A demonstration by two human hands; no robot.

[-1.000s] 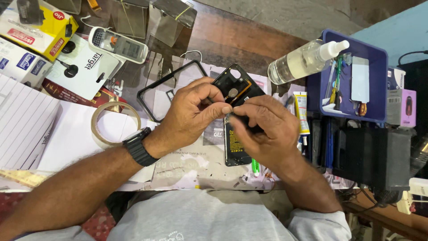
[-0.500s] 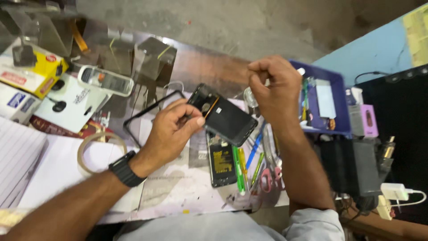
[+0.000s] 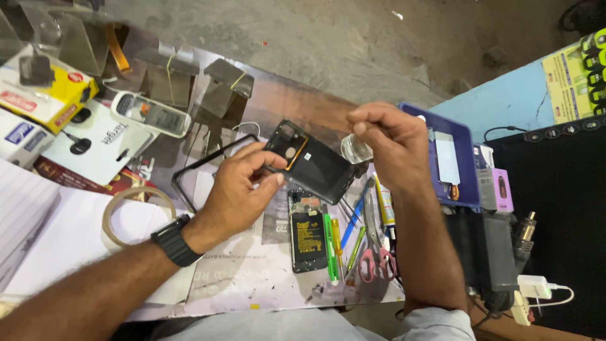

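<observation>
Above the table (image 3: 252, 278), the left hand (image 3: 237, 192) pinches a black back cover (image 3: 312, 163), orange-trimmed; the right hand (image 3: 388, 142) is pinched shut.

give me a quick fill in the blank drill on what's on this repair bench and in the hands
1. The left hand holds a black phone back cover, and on that wrist sits a black ____.
2. The opened phone lies flat on the bench directly ____ the held cover in the picture.
3. The scissors beside the screwdrivers have handles coloured ____.
4. The right hand is raised with its fingertips ____ together.

Missing words: watch; below; pink; pinched
</observation>
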